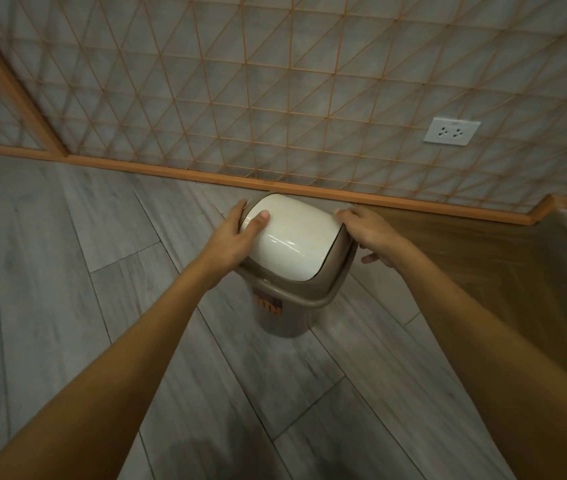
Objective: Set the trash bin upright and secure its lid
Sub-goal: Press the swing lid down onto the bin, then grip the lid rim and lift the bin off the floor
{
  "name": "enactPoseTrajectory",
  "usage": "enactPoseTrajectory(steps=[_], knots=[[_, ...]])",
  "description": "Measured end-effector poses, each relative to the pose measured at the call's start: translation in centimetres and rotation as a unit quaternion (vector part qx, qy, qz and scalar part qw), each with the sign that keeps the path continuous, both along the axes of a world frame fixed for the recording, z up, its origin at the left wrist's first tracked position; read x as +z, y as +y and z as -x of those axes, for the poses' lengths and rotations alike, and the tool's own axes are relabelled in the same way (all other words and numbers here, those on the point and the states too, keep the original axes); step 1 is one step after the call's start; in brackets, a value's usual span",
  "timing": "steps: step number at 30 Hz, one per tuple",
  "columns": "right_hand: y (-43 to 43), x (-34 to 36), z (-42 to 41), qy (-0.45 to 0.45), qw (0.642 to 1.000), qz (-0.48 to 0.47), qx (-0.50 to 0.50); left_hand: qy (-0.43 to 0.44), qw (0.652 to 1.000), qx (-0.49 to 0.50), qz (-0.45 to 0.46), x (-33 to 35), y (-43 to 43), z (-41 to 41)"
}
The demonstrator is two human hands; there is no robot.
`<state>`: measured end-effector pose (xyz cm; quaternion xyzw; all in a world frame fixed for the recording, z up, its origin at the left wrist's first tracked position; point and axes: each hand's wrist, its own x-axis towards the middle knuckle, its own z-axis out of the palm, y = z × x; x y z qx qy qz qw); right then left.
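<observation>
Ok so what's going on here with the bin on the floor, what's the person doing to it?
A person is standing over a small taupe trash bin that sits upright on the grey plank floor, close to the wall. Both hands are on its lid: the left hand grips the left side with the thumb on the cream swing flap, and the right hand holds the right edge. The lid appears seated on the bin, so they seem to be pressing it into place.

The trash bin carries one label on its body, below the lid rim and lower than the left hand's fingers. The label is dark with orange capitals. Only "TN" reads with confidence; preceding characters are unclear.
</observation>
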<state>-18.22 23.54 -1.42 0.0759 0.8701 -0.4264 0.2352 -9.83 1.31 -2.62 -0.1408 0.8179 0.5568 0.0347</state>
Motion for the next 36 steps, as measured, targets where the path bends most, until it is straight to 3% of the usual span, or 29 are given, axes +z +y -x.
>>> enactPoseTrajectory(steps=[3,6,9,15,21,27,36], knots=[[-0.3,1.0,-1.4,-0.085,0.996,0.016,0.038,-0.001,0.999,0.014,-0.035,-0.9,-0.2,-1.0],[-0.7,0.7,-2.8,-0.138,0.987,0.07,0.044,-0.065,0.993,0.07,-0.072,-1.4,-0.3,-1.5],[-0.9,0.1,-2.8,-0.1,0.988,0.109,0.043,-0.101,0.984,0.089,-0.118,-2.1,-0.2,-2.0],[-0.6,-0.4,-2.4,-0.073,0.985,0.155,0.025,-0.039,0.977,0.124,-0.169,-3.5,1.4,-3.5],[1.9,-1.6,-5.0,-0.061,0.963,0.231,-0.127,-0.041,0.96,0.16,-0.227,-5.4,2.0,-4.9],[0.6,-4.5,-7.4,0.031,0.97,0.211,-0.116,-0.034,0.954,0.156,-0.253,-5.4,2.6,-4.3],[0.3,-6.8,-3.6,0.11,0.964,0.185,-0.153,-0.05,0.95,0.118,-0.285,-5.9,1.1,-0.9]])
